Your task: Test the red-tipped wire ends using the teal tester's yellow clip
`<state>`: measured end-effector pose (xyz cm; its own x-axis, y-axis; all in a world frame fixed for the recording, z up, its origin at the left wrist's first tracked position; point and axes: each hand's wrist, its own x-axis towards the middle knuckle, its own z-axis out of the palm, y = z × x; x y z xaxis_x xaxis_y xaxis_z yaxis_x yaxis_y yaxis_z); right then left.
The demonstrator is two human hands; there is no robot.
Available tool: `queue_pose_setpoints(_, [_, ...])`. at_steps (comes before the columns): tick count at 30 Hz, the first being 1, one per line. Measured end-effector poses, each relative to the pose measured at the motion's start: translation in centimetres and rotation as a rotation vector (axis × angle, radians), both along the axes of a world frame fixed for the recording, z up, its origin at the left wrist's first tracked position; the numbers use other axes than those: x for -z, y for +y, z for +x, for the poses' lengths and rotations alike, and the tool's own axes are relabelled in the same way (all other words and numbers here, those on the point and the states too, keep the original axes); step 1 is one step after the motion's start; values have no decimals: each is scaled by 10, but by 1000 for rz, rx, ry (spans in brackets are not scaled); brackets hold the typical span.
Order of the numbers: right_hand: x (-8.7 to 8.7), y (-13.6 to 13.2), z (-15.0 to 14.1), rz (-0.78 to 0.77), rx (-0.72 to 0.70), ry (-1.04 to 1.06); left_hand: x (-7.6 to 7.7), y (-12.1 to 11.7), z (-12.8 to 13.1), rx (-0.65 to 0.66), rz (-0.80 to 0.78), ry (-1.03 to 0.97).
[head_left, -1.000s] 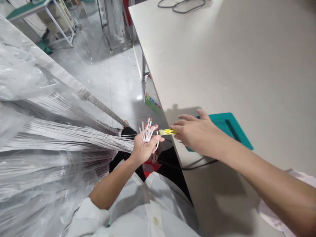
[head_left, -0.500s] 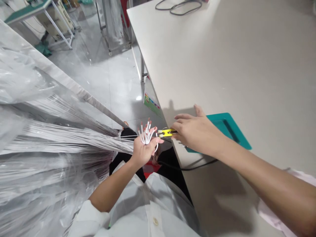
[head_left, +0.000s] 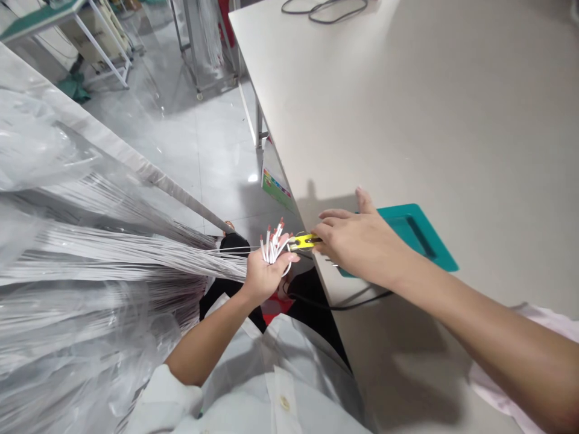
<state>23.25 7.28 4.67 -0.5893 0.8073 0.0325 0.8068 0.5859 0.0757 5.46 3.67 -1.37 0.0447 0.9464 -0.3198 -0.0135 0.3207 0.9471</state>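
My left hand (head_left: 265, 274) is closed around a bunch of white wires (head_left: 272, 248). Their reddish-brown tips stick up above the fist, and the long ends run off to the left. Beside it, over the table's edge, my right hand (head_left: 346, 238) grips a yellow tool (head_left: 304, 242) that looks like small snips. The tool's front end meets the wires at the right side of the bunch; whether it is closed on one is too small to tell. A teal tray (head_left: 418, 232) lies on the table, partly hidden under my right hand and forearm.
The pale table (head_left: 407, 120) fills the right side, with a black cable (head_left: 332, 9) at its far edge and another cable (head_left: 339, 308) near me. Plastic-covered wire bundles (head_left: 90, 253) hang at left beside a wrapped rail (head_left: 136, 163). A wheeled rack (head_left: 194, 60) stands behind.
The wire tips in my left hand have shifted slightly to the right and closer together. The yellow tool stays at the bunch; the whole view has shifted a little.
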Motion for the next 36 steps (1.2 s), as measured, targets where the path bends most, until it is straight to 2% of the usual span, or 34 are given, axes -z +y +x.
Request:
queue_pose_setpoints(9, [1, -4, 0, 3, 34, -11, -8, -1, 2, -20, 2, -8])
queue_pose_setpoints(17, [8, -2, 5, 67, 11, 120, -6, -4, -7, -21, 9, 21])
queue_pose_setpoints(21, [2, -10, 3, 128, -16, 293, -14, -7, -14, 18, -59, -18])
queue_pose_setpoints(23, [-1, -23, -5, 171, -11, 461, -24, -8, -18, 31, -71, -41])
queue_pose_setpoints(25, [-1, -38, -16, 178, 60, 667, -34, -11, -22, 26, -55, -47])
queue_pose_setpoints(27, [3, -50, -29, 75, 102, 867, -43, -14, -25, 48, -35, -59])
queue_pose_setpoints(30, [12, -58, -45, -237, 200, 1145, -48, -19, -29, 126, 1, -70])
queue_pose_setpoints(33, [23, -58, -56, -539, 280, 1413, -45, -23, -33, 222, 26, -92])
queue_pose_setpoints(36, [32, -59, -61, -737, 342, 1625, -39, -25, -35, 303, 113, -87])
